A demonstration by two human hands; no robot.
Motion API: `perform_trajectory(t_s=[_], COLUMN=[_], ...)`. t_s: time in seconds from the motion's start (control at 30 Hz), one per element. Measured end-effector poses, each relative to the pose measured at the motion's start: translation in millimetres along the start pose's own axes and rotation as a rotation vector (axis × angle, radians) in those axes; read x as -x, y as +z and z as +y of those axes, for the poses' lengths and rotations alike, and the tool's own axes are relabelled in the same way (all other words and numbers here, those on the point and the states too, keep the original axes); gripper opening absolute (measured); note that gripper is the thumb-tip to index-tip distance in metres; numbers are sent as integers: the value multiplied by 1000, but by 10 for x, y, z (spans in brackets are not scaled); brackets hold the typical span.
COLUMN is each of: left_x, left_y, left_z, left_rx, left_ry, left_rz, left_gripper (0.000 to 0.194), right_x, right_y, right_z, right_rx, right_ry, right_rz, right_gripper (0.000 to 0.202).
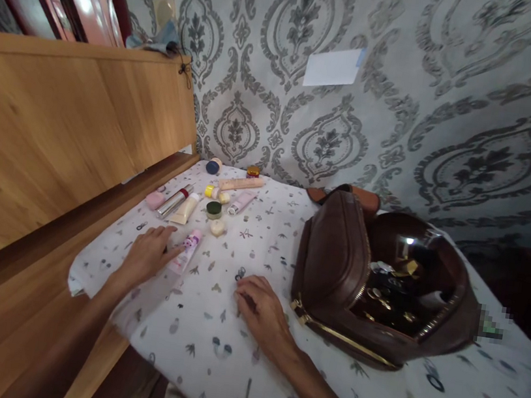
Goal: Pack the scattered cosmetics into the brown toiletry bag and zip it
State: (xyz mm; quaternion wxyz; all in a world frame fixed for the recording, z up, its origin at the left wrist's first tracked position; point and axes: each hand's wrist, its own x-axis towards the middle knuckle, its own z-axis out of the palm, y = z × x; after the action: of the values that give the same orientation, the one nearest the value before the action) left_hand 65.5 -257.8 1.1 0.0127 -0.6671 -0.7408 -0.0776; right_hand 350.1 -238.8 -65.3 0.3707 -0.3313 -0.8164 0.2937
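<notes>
I see left hand half-open, touching pink-white tube, grip unclear; right hand loosely curled, empty, near brown bag.

A cream tube, a pale pink tube and a purple-and-pink tube, so that's three tubes. Plus one silver cylinder, one long peach stick, one yellow-capped bottle. Navy-topped jar, amber jar, green-topped jar, pink round, cream round makes five roundish bits, maybe six, can't tell if the cream lump counts separately. Just one brown bag though.
</notes>
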Motion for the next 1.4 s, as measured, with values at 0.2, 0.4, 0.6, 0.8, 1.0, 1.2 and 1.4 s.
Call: perform_trajectory(t_s=[0.2,0.4,0.6,0.8,1.0,1.2,1.4], left_x=[66,36,-202,-378,-406,-489,-935], left_y=[-79,-47,-3,117,113,35,55], left_z=[-373,-281,-209,-118,-95,-7,-51], left_rx=[233,131,90,78,60,81,169], left_ry=[-82,-55,-11,18,48,98,183], left_rz=[-78,-101,-29,-36,-25,17,70], left_gripper=[51,30,35,36,32,32,29], right_x=[5,2,4,12,11,13,24], right_y=[-5,-11,-10,-5,-14,2,26], right_z=[-1,-19,-8,-13,-47,-32,13], right_rx=[0,0,14,10,0,-5,-16], right_ry=[10,8,-9,-10,1,3,-23], right_rz=[-15,-4,-9,8,14,18,29], right_gripper=[17,17,17,17,18,18,17])
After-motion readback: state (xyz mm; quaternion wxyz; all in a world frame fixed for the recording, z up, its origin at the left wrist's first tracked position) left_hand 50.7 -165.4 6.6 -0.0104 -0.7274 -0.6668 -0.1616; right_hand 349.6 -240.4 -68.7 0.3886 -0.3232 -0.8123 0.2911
